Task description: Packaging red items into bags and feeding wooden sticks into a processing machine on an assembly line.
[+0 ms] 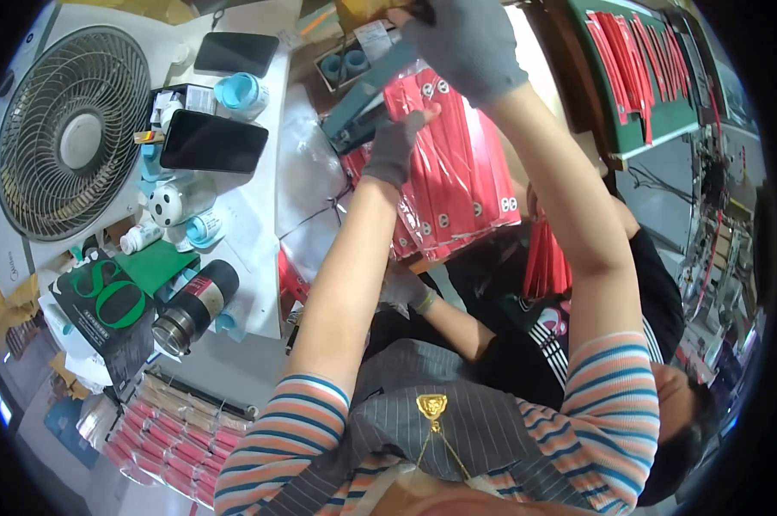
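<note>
My left hand (395,148), in a grey fingerless glove, grips the left side of a clear plastic bag of red strips (461,163), one finger stretched over it. The strips lie side by side, with round white marks near their ends. A long blue-grey bar (373,96) slants along the bag's upper left edge. At its upper end my right hand (466,47), gloved the same way, is closed on it; the fingertips are blurred near the picture's top. Below the bag is another person's gloved hand (401,285).
On the white table (264,185) at left stand a fan (79,133), two black phones (217,142), blue-capped bottles (241,93) and a dark flask (198,305). Close on my right sits a person in black (655,275). More red strips hang on a green board (638,77) and a lower-left rack (169,443).
</note>
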